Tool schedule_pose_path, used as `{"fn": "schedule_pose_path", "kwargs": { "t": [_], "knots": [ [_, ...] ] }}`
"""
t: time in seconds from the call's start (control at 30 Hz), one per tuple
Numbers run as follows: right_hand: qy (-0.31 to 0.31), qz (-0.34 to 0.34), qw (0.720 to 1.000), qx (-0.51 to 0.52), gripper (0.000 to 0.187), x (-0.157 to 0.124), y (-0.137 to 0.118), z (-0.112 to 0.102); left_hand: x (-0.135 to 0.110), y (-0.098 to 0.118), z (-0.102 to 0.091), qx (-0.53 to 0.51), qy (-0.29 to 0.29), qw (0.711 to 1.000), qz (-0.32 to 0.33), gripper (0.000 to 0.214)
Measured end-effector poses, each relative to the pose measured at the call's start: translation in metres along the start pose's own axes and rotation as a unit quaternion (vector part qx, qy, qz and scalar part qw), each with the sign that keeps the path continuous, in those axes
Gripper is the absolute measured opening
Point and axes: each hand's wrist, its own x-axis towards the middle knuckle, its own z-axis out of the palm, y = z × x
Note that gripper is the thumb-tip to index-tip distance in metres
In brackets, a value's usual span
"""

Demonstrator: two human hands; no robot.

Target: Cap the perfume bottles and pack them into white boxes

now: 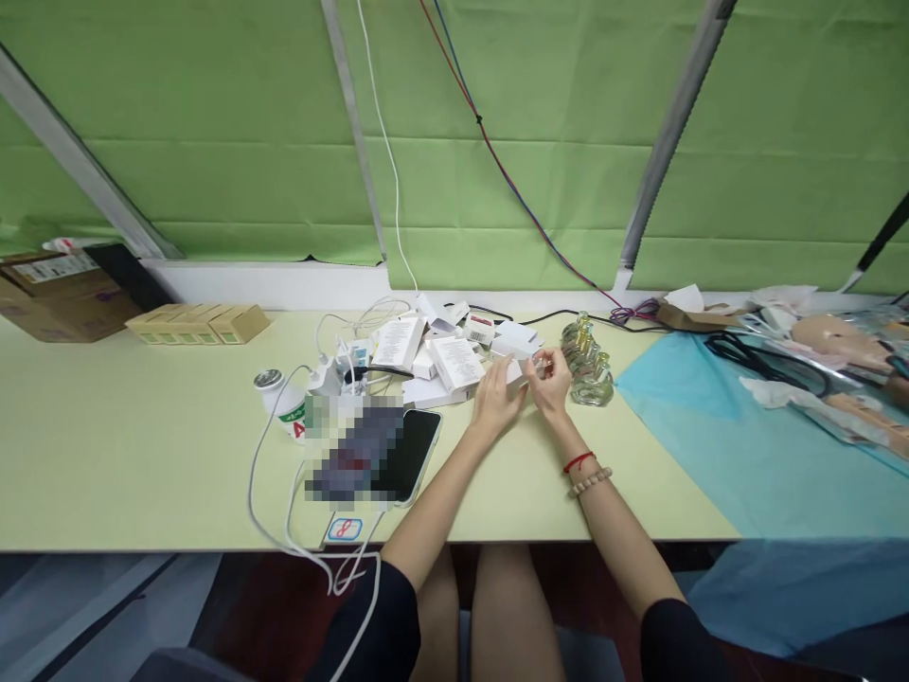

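My left hand [497,396] is closed around a small white box [515,372] above the table. At the box's right end, the fingertips of my right hand [552,381] are pinched together; what lies between them is too small to make out. Right beside that hand stands a cluster of clear, yellowish glass bottles [591,365]. Behind and left of my hands lies a loose heap of white cartons, among them a printed carton [454,364] and another printed carton [399,343].
Left of my forearm lie a phone [420,450], white cables and a white can [284,398]. Tan boxes [199,324] and a cardboard box [67,298] stand farther left. A blue sheet [700,417] with black cable and a mannequin head [830,336] covers the right side.
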Motion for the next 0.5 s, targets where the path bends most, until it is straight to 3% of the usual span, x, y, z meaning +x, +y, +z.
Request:
{"fn": "schedule_pose_path", "kwargs": {
  "t": [0.07,0.17,0.37,0.43,0.5],
  "knots": [
    [-0.007,0.008,0.998,0.068,0.033,-0.0002,0.0007,0.0025,-0.0005,-0.0006,0.0034,-0.037,-0.010,0.997,-0.068,0.041],
    [0.011,0.032,0.995,0.089,0.045,-0.0025,0.0005,0.0053,-0.0022,0.0017,0.0046,-0.092,0.015,0.985,-0.143,0.042],
    [0.052,0.076,0.995,0.037,0.045,-0.0063,-0.0007,0.0072,-0.0017,0.0055,0.0026,-0.187,0.104,0.959,-0.184,0.043],
    [0.058,0.098,0.991,0.066,0.048,-0.0044,0.0009,0.0082,0.0011,0.0048,0.0009,-0.230,0.154,0.942,-0.190,0.043],
    [0.025,0.138,0.981,0.133,0.050,-0.0020,0.0041,0.0111,0.0046,0.0036,-0.0012,-0.265,0.188,0.925,-0.197,0.044]
  ]
}}
